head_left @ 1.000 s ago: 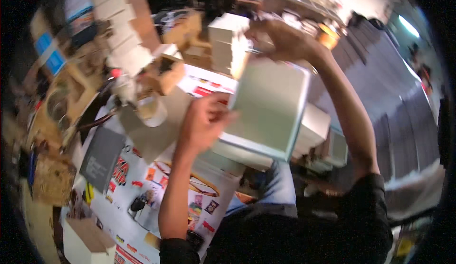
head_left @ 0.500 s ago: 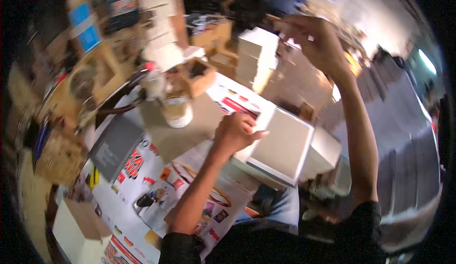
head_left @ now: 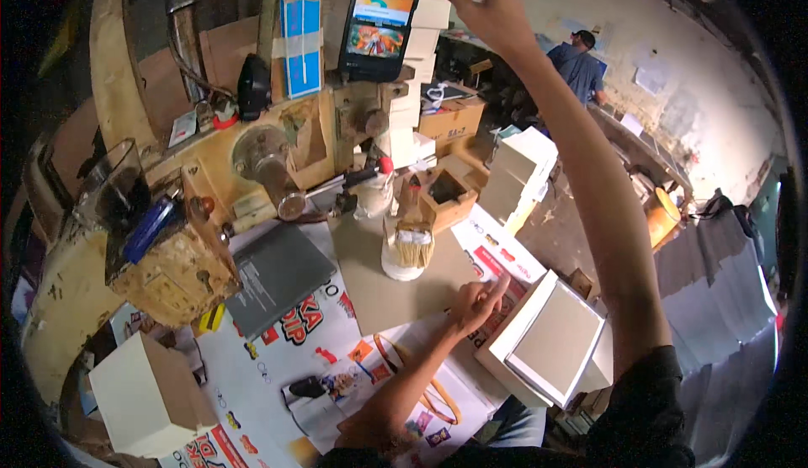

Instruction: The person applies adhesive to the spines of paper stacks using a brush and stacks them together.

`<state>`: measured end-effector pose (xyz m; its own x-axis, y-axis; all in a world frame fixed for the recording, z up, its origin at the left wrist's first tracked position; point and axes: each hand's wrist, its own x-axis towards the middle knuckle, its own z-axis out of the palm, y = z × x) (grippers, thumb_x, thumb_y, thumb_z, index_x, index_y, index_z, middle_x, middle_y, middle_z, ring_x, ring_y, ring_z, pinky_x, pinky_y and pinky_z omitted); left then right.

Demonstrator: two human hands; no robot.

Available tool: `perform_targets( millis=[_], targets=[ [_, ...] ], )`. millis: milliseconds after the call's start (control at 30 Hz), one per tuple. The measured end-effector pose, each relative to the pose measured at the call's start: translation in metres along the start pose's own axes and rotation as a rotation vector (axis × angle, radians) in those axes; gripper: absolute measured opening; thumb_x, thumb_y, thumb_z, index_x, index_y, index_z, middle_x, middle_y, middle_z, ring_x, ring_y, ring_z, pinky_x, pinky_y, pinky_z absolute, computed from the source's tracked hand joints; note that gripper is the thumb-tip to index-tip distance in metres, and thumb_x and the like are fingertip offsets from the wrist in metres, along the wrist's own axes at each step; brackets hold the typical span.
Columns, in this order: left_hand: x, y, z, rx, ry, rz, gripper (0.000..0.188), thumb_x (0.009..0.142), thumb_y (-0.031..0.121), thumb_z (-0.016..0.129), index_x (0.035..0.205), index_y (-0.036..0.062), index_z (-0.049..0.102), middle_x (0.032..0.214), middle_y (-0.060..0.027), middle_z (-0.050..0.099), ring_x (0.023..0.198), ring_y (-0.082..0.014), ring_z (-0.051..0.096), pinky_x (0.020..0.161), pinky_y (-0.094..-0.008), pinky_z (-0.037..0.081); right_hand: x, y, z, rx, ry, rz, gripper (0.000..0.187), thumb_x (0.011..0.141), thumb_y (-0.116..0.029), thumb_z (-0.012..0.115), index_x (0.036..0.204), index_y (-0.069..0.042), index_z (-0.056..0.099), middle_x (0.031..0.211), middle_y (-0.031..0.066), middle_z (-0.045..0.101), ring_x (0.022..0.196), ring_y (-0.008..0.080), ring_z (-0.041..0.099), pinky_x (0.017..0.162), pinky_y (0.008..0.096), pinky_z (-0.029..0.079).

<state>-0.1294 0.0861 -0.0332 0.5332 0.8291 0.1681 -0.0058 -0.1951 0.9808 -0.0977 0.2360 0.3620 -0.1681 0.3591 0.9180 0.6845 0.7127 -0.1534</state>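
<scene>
My right hand (head_left: 486, 7) is raised high at the upper middle, beside a phone (head_left: 380, 26) with a lit screen. Its fingers are bent but apart, and nothing shows in them. Low over the table, my left hand (head_left: 476, 305) has its index finger stretched out and the others loosely curled, with nothing visible in it. Close to its right stands a white box stack topped by a grey board framed in white (head_left: 557, 333). To its left lies a grey-brown board (head_left: 362, 270), with a white tub (head_left: 402, 259) and a wide brush (head_left: 414, 246) on it.
A dark grey hardcover (head_left: 282, 276) lies on the printed sheet covering the table (head_left: 227, 375). An open white box (head_left: 147, 396) stands at the near left. Behind are a wooden box (head_left: 446, 201), a metal machine frame (head_left: 273, 165) and white stacks (head_left: 522, 165). A person (head_left: 579, 68) is far back.
My view has swung left and steadied, so the phone and machine show clearly. My right hand has gone up and left toward the phone. My left hand stays by the white box.
</scene>
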Motion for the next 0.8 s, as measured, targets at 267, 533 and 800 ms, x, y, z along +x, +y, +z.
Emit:
perform_targets(
  millis=[267, 533, 800],
  targets=[
    [0.000, 0.014, 0.000, -0.055, 0.018, 0.044, 0.066, 0.097, 0.058, 0.046, 0.059, 0.0054, 0.058, 0.053, -0.0042, 0.055, 0.052, -0.0147, 0.055, 0.055, -0.0315, 0.043, 0.036, 0.038, 0.023, 0.373, -0.243, 0.146, 0.040, 0.096, -0.033, 0.062, 0.122, -0.004, 0.067, 0.088, 0.0064, 0.072, 0.073, 0.0121, 0.067, 0.060, 0.0269, 0.056],
    [0.001, 0.020, -0.002, -0.043, -0.017, 0.071, 0.066, 0.097, 0.058, 0.045, 0.062, 0.0044, 0.060, 0.052, -0.0057, 0.053, 0.050, -0.0151, 0.054, 0.054, -0.0321, 0.044, 0.036, 0.033, 0.018, 0.315, -0.225, 0.155, 0.037, 0.094, -0.028, 0.066, 0.120, -0.002, 0.067, 0.092, 0.0105, 0.073, 0.074, 0.0134, 0.068, 0.065, 0.0283, 0.058],
    [0.003, 0.007, 0.004, -0.082, -0.010, 0.039, 0.065, 0.097, 0.058, 0.048, 0.061, 0.0043, 0.059, 0.052, -0.0055, 0.054, 0.048, -0.0142, 0.053, 0.052, -0.0323, 0.044, 0.035, 0.020, 0.014, 0.256, -0.216, 0.225, 0.046, 0.093, -0.039, 0.065, 0.108, 0.003, 0.071, 0.086, 0.0131, 0.072, 0.076, 0.0186, 0.070, 0.067, 0.0314, 0.059]
  ],
)
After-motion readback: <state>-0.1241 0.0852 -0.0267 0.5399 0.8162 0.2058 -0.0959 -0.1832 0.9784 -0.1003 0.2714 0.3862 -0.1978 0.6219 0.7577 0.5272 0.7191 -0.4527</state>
